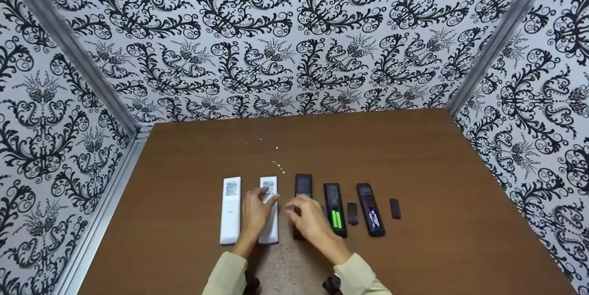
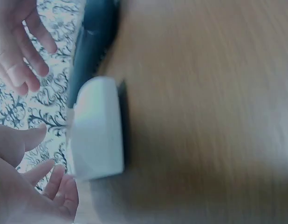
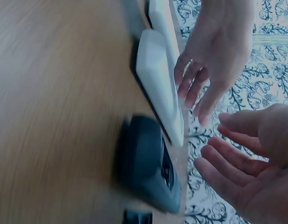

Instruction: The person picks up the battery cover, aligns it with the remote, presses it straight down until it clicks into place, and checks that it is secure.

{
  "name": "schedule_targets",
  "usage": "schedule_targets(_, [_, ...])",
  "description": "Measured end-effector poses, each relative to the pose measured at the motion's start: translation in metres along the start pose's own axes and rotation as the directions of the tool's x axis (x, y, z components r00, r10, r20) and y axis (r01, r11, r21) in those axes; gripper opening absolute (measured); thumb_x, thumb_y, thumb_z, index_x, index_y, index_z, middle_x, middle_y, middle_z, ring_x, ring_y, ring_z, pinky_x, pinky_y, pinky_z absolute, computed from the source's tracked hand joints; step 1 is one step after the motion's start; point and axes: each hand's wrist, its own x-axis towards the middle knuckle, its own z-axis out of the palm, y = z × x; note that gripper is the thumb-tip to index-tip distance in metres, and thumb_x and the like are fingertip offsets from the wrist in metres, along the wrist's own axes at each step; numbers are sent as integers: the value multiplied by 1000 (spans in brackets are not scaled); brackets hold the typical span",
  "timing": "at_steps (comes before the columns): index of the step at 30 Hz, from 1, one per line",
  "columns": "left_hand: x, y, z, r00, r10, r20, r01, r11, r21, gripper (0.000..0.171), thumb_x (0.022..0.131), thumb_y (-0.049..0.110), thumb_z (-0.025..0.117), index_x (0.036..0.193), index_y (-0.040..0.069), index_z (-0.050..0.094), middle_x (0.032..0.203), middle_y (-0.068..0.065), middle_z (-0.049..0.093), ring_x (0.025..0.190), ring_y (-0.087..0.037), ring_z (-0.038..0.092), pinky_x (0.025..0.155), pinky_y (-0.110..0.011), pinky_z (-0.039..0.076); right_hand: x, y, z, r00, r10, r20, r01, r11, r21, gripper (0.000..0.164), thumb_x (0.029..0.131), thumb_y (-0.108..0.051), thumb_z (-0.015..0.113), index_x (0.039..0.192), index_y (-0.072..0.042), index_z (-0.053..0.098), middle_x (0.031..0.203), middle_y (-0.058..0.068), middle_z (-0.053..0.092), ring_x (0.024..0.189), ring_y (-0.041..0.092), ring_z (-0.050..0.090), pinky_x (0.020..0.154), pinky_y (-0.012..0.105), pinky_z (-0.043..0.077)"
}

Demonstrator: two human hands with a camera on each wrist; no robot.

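My left hand [image 1: 256, 212] is over a white remote control [image 1: 272, 227] lying back side up, its thumb and fingers spread above the casing. The left wrist view shows that remote's end [image 2: 98, 130] beside relaxed fingers. The right hand [image 1: 314, 225] hovers over a black remote control [image 1: 303, 184], covering its lower half. Its fingers are loosely bent with nothing between them in the right wrist view, where the black remote's battery compartment [image 3: 168, 172] appears uncovered.
Another white remote [image 1: 230, 212] lies left. To the right are a black remote [image 1: 332, 194] with green batteries and another [image 1: 366, 198] with purplish ones. Small black battery covers [image 1: 352, 213] lie beside them. White bits [image 1: 279, 165] dot the brown table [image 1: 193, 157]; patterned walls [image 1: 294, 55] surround it.
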Motion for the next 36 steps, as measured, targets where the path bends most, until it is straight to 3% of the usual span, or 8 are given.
schedule_targets(4, [-6,12,2,998,-14,60,16,999,-47,35,80,17,84,105,-5,72,101,-20,70,93,-34,68,84,-46,54,-8,8,-14,999,-43,-29,40,995,-88,11,89,-11,74,99,-7,77,104,6,72,101,26,68,95,43,54])
schedule_targets(9, [-10,25,11,989,-26,143,42,993,-107,45,82,15,83,117,-8,66,111,-25,69,100,-37,70,88,-46,57,-17,21,-25,994,-90,-65,74,973,-218,10,84,-15,79,94,-12,78,98,0,74,92,19,66,83,36,56])
schedule_targets(15, [-10,35,26,972,-26,234,58,989,-134,51,83,12,82,122,-13,61,110,-28,70,101,-38,70,90,-45,57,-27,38,-34,994,-100,-42,82,948,-309,16,80,-18,83,93,-12,78,98,-1,73,93,19,65,84,39,54])
schedule_targets(21, [-5,42,41,964,-20,267,43,996,-80,51,80,15,84,116,-14,63,101,-24,72,90,-31,69,83,-43,57,-38,54,-41,997,-70,12,70,936,-344,21,77,-22,85,93,-12,78,100,1,72,93,20,62,83,39,52])
schedule_targets(26, [-4,45,49,962,-53,266,56,998,-3,57,78,19,86,118,-14,63,108,-28,69,97,-34,67,89,-44,55,-42,62,-41,996,-70,54,84,933,-350,24,76,-23,86,94,-11,78,102,4,71,94,21,61,84,40,51])
schedule_targets(36, [-6,50,57,964,-119,236,100,991,92,59,76,20,88,122,-9,63,104,-23,65,94,-33,64,87,-43,53,-45,66,-35,996,-86,8,82,921,-382,21,74,-24,88,89,-12,78,99,1,71,97,20,60,83,39,51])
